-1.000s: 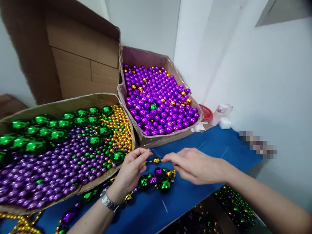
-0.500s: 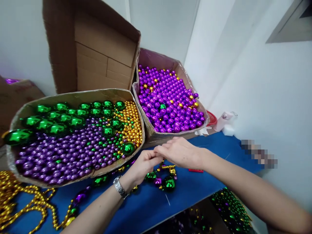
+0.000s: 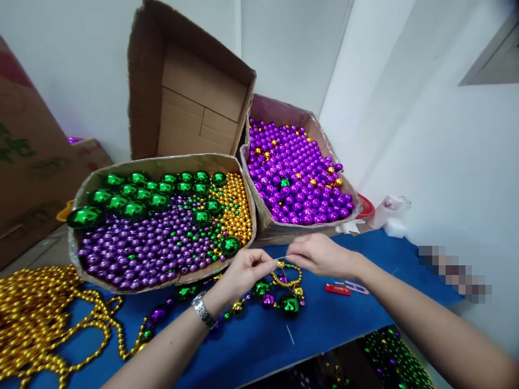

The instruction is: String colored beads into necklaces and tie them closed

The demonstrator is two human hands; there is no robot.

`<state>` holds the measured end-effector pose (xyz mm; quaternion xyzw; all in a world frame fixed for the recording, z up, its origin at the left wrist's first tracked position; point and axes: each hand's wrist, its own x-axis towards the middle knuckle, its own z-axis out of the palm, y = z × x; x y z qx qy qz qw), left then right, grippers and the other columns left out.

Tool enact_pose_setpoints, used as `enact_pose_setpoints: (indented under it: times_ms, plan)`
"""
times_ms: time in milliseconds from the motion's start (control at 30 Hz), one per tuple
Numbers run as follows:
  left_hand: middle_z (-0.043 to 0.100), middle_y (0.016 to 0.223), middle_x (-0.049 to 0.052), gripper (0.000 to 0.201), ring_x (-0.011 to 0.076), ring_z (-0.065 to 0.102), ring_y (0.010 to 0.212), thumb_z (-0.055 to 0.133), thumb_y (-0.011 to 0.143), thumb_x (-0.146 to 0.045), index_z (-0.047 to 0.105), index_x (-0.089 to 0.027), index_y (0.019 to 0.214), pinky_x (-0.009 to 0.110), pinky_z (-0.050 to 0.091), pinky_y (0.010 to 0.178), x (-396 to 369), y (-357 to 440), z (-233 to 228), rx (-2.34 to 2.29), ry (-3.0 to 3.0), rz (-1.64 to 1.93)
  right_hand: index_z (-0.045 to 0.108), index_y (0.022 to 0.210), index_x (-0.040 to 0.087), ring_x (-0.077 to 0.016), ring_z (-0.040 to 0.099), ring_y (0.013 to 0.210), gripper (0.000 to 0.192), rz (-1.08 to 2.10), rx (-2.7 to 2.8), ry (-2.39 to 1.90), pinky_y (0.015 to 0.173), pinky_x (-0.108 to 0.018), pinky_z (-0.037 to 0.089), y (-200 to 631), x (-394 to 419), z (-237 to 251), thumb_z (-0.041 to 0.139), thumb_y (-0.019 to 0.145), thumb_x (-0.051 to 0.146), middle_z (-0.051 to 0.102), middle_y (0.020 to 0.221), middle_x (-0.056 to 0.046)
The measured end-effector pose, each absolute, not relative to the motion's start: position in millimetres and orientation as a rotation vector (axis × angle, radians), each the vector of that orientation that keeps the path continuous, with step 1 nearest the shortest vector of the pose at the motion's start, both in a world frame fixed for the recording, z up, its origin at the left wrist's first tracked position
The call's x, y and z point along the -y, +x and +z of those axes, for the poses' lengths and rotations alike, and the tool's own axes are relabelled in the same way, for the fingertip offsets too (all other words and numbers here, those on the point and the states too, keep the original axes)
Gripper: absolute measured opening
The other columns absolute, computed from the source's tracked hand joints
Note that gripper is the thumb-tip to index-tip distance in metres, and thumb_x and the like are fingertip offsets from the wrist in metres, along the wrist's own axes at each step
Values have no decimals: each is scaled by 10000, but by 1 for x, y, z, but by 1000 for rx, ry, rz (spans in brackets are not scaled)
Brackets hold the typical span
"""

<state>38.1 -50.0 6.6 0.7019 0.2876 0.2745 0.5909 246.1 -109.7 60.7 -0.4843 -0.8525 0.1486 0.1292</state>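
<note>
My left hand (image 3: 246, 270) and my right hand (image 3: 320, 254) meet over the blue table (image 3: 324, 324), each pinching an end of a thin thread (image 3: 281, 258) stretched between them. From the thread hangs a bead strand (image 3: 279, 294) of green, purple and gold beads that trails across the table towards my left wrist, which wears a metal watch (image 3: 203, 311). A small loop of gold beads (image 3: 288, 276) lies just below my fingers.
A box of mixed green, purple and gold beads (image 3: 162, 227) stands left; a box of purple beads (image 3: 300, 178) stands behind. Gold bead strings (image 3: 36, 319) pile at the left. A red lighter (image 3: 337, 289) lies right of the strand. More beads (image 3: 389, 356) sit below the table edge.
My hands have parted slightly and now stretch the thread between them. The view has swung left, bringing the gold strings and a cardboard box into sight.
</note>
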Motion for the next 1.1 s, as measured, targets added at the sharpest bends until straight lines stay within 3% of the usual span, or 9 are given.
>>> enact_pose_setpoints:
  times_ms: [133, 233, 300, 333, 433, 500, 600, 933, 1100]
  plan:
    - [609, 632, 22, 260, 126, 495, 584, 604, 785, -366, 657, -138, 670, 222, 359, 532, 45, 37, 15, -684, 1783, 706, 600, 859, 189, -129, 597, 886, 326, 721, 2144, -1232, 740, -268, 464, 250, 131, 62, 332, 980, 329, 621, 989, -45]
    - [609, 638, 23, 266, 131, 497, 587, 572, 809, -364, 667, -140, 701, 226, 364, 538, 50, 47, 19, -628, 1954, 687, 565, 818, 207, -185, 496, 1156, 249, 1024, 1479, -854, 912, -368, 437, 228, 132, 62, 445, 931, 394, 536, 1237, -56]
    - [577, 615, 9, 272, 121, 470, 570, 553, 820, -356, 656, -141, 689, 222, 349, 529, 55, 55, 20, -582, 2016, 671, 556, 815, 213, -160, 571, 1030, 210, 1163, 1209, -716, 858, -333, 467, 211, 123, 64, 511, 892, 402, 609, 1087, -42]
    - [555, 598, 0, 273, 115, 452, 557, 552, 819, -349, 646, -141, 670, 218, 338, 519, 56, 58, 20, -564, 2027, 663, 553, 816, 213, -121, 610, 845, 198, 1189, 1117, -713, 759, -281, 491, 204, 117, 66, 525, 882, 398, 628, 918, -15]
    - [499, 551, -21, 268, 98, 402, 517, 560, 805, -328, 616, -137, 626, 211, 308, 487, 59, 63, 23, -539, 2027, 640, 535, 761, 200, -29, 353, 407, 193, 1181, 1001, -766, 439, -155, 360, 191, 100, 78, 535, 865, 362, 446, 569, 87]
    - [487, 537, -25, 272, 91, 385, 497, 556, 806, -333, 607, -134, 628, 210, 300, 474, 59, 64, 28, -545, 2008, 645, 517, 696, 187, -25, 221, 375, 204, 1149, 1011, -777, 365, -144, 226, 187, 93, 91, 541, 847, 322, 352, 507, 107]
    - [530, 570, -9, 269, 92, 409, 506, 552, 815, -339, 632, -122, 678, 210, 314, 475, 59, 65, 40, -537, 1975, 698, 497, 632, 181, -30, 185, 377, 218, 1096, 1029, -782, 354, -156, 145, 184, 90, 118, 531, 828, 270, 289, 473, 112]
    - [581, 566, 0, 204, 90, 489, 499, 600, 799, -283, 649, -125, 680, 209, 369, 471, 69, 62, 112, -470, 1935, 882, 451, 600, 150, 38, 201, 328, 295, 783, 1245, -767, 409, -111, 120, 168, 104, 213, 379, 886, 154, 221, 451, 127]
    - [570, 548, 2, 186, 83, 477, 485, 620, 784, -246, 658, -114, 658, 207, 347, 448, 76, 60, 138, -430, 2011, 962, 444, 605, 127, 85, 231, 324, 363, 619, 1330, -813, 466, -180, 101, 160, 116, 254, 220, 872, 229, 205, 509, 126]
